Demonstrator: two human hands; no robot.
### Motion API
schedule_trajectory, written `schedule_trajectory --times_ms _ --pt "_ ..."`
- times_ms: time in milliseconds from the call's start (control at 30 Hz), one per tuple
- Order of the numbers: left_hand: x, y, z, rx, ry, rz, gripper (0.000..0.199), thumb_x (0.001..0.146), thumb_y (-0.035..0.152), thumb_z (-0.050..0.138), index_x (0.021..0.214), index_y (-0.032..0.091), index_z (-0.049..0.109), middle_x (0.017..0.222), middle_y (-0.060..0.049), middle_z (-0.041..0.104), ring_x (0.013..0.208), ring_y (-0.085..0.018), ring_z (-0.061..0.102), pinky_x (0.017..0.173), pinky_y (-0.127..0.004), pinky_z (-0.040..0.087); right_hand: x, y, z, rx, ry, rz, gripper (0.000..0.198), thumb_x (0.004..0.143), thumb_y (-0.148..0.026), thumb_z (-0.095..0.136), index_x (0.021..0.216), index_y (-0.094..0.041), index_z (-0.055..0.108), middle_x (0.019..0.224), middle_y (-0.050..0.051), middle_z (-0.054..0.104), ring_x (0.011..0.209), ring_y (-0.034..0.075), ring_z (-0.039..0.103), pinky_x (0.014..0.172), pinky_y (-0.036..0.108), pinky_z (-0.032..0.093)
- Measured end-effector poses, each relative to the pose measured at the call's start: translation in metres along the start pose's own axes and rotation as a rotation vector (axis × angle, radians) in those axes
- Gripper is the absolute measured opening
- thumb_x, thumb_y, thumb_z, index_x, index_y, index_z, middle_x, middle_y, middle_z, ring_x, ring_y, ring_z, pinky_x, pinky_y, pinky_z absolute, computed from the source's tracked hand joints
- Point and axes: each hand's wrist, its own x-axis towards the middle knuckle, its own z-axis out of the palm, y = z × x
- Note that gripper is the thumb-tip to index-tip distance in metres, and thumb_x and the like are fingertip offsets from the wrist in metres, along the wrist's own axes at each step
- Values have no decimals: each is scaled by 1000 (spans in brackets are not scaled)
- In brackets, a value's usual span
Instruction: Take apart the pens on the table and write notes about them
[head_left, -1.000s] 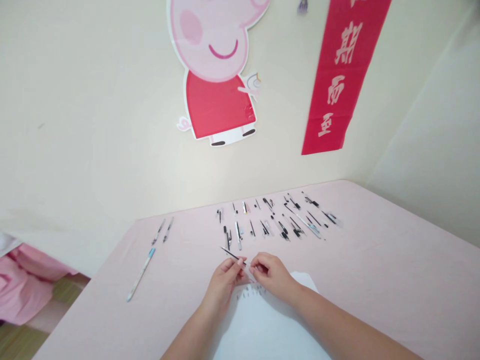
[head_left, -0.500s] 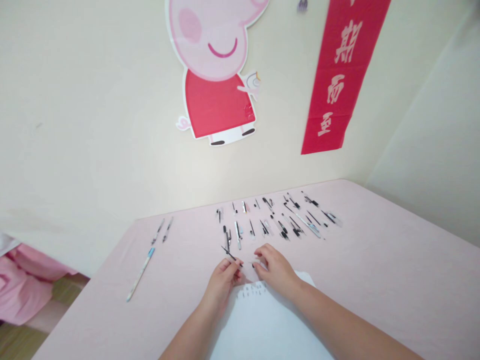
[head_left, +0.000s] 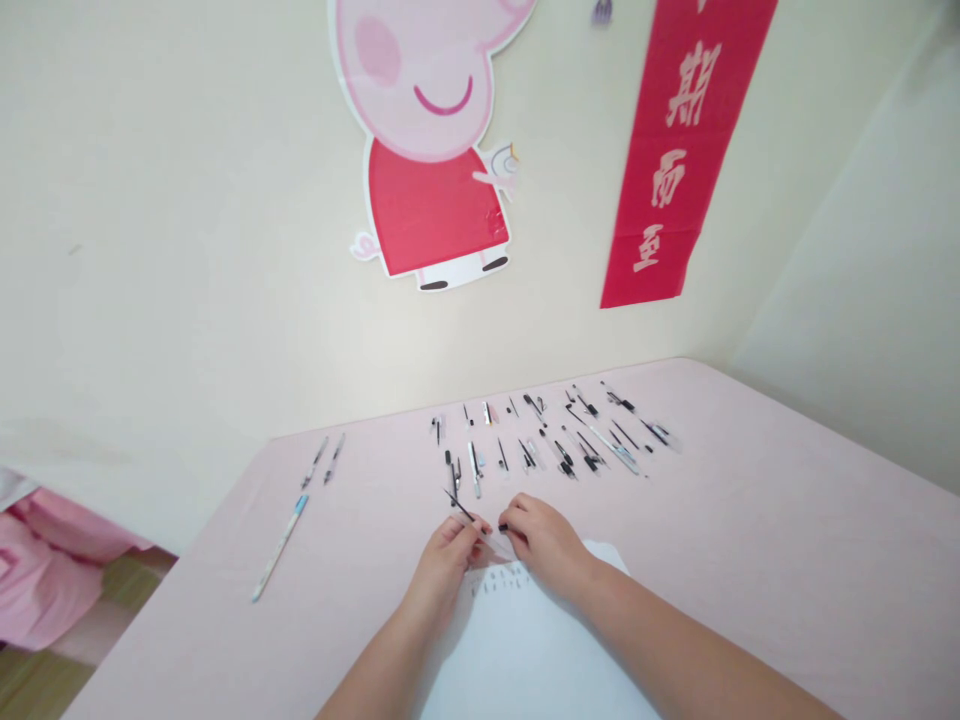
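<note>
My left hand [head_left: 448, 555] is closed, pinching a thin black pen refill [head_left: 458, 505] that points up and to the left. A clear pen barrel [head_left: 496, 546] slants down to the right from its fingertips. Close beside it, my right hand [head_left: 544, 535] is closed in a pinch on a small black pen part [head_left: 503, 527]; whether this is a cap or a grip I cannot tell. Both hands hover above the top edge of a white spiral notebook [head_left: 536, 640]. Beyond them, disassembled pen parts [head_left: 525, 455] lie in two rough rows.
Two clear pens [head_left: 325, 460] and a pale pen with a blue cap [head_left: 280, 548] lie to the left on the pink table [head_left: 187, 620]. A wall with a pink cartoon cutout [head_left: 439, 205] and a red banner [head_left: 667, 180] rises behind the table.
My right hand has moved slightly left and its fingers have closed on the small black part. The clear barrel now shows between the hands. My left hand has barely moved.
</note>
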Motion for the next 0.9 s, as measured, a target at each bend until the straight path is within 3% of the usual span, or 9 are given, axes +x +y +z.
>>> schedule_trajectory --times_ms 167,333,500,633,900 --pt "-2 3 2 -100 -56 -69 23 66 32 73 72 13 61 74 -7 68 69 -17 64 70 -30 50 0 -2 -3 -39 -11 6 18 80 -10 54 88 -19 68 85 5 60 79 16 56 70 25 42" --pt "-1 2 0 -77 12 -126 12 71 20 69 75 13 60 80 -10 70 68 -16 66 65 -26 52 1 1 -2 86 88 49 21 76 -6 54 86 -18 67 83 4 61 76 15 56 70 26 43" --pt "-3 1 2 -81 -12 -147 14 71 21 70 77 13 61 79 -9 71 69 -17 67 62 -25 52 0 -8 -1 315 234 35 20 76 -7 54 87 -19 66 80 2 59 65 12 54 64 24 44" --pt "-6 1 6 -107 -50 -170 15 71 20 71 80 12 63 78 -9 71 64 -14 66 58 -21 50 -3 -15 -1 376 224 -3 22 77 -8 54 90 -20 67 83 2 59 65 11 54 61 23 44" --pt "-7 -2 9 -219 -74 -194 9 74 14 69 82 8 67 77 -10 70 66 -13 65 65 -20 53 -5 -18 -3 285 177 -94 27 83 -9 50 99 -21 67 88 5 59 79 14 57 72 26 47"
